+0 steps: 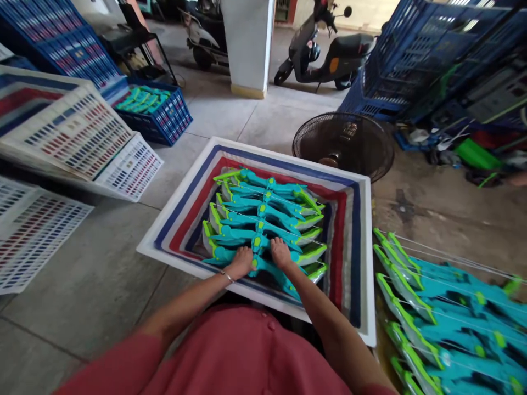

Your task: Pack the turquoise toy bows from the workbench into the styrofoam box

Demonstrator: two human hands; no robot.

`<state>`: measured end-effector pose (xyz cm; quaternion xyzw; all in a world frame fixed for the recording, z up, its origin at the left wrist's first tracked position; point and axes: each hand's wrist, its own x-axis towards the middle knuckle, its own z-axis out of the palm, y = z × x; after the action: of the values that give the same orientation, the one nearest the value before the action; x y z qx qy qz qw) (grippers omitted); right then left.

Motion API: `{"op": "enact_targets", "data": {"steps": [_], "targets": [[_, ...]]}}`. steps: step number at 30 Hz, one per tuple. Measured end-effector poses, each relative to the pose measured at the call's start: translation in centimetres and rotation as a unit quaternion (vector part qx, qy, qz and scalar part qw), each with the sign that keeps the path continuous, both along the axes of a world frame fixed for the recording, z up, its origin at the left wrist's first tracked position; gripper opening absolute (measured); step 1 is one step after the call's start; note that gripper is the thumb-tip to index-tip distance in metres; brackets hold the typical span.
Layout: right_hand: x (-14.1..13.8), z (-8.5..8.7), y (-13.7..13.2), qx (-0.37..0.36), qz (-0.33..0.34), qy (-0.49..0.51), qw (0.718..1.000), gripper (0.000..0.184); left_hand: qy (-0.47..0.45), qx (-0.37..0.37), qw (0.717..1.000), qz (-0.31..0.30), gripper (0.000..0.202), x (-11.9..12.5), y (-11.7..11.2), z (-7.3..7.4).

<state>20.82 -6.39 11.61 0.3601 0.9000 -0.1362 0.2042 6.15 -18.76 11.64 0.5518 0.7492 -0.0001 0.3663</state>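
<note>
Hands pressed flat, fingers spread, gripping nothing: left hand (240, 261) and right hand (280, 254) lay on the nearest toy bow (263, 266) in the white crate (173, 219). Loose bows (448, 323) lay at three o'clock, a fan (343, 144) at one o'clock, scooters beyond.

Five teal and green toy bows (263, 227) are lying stacked in one white crate (362, 230), and two hands, the left hand (240, 261) and the right hand (281, 254), are resting on the nearest bow. At least five more bows (444, 312) are lying in a pile at the right, though the edge is cutting the pile off. Two scooters (329, 55) are standing behind, one fan (343, 144) is lying on the floor, and one blue basket (164, 118) is holding further bows, too small to count.
</note>
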Motion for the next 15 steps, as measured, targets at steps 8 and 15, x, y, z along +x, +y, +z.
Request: {"op": "enact_targets", "data": {"steps": [8, 15], "targets": [[0.9, -0.3, -0.1, -0.001, -0.015, -0.016, 1.0, 0.037, -0.033, 0.017, 0.999, 0.018, 0.071, 1.2, 0.3, 0.0], [-0.3, -0.4, -1.6, -0.004, -0.014, 0.013, 1.0, 0.041, 0.015, 0.038, 0.999, 0.009, 0.077, -0.4, -0.6, 2.3]]}}
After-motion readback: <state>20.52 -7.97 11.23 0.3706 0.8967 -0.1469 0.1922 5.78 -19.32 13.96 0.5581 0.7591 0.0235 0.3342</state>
